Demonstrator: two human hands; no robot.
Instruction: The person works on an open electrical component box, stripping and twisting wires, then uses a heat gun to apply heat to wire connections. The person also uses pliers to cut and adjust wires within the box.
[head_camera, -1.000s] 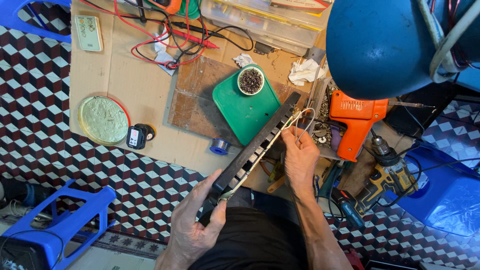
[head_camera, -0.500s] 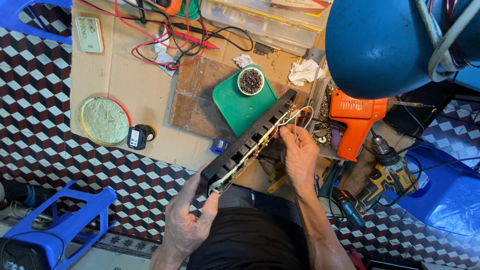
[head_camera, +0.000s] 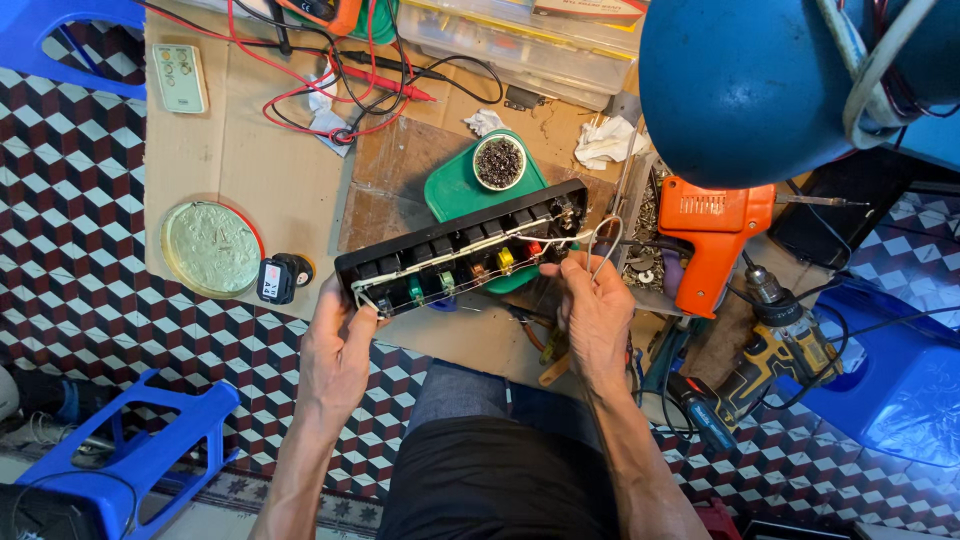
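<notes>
Here we hold a long black switch panel (head_camera: 465, 245) over the cluttered cardboard worktop (head_camera: 250, 150). Our left hand (head_camera: 335, 350) grips its left end, fingers closed. Our right hand (head_camera: 595, 310) pinches a white wire loop (head_camera: 605, 240) at the right end. Wiring looks partly run; this loose loop remains unattached.

Blue lamp shade (head_camera: 760, 90) hides bench behind.

My left grip (head_camera: 335, 345) and right grip (head_camera: 595, 310) hold the long switch box (head_camera: 460, 250) between them. Behind it sits a little bowl (head_camera: 499, 162) on a tray (head_camera: 455, 190). A round lid (head_camera: 212, 249) lies left of my left grip.
</notes>
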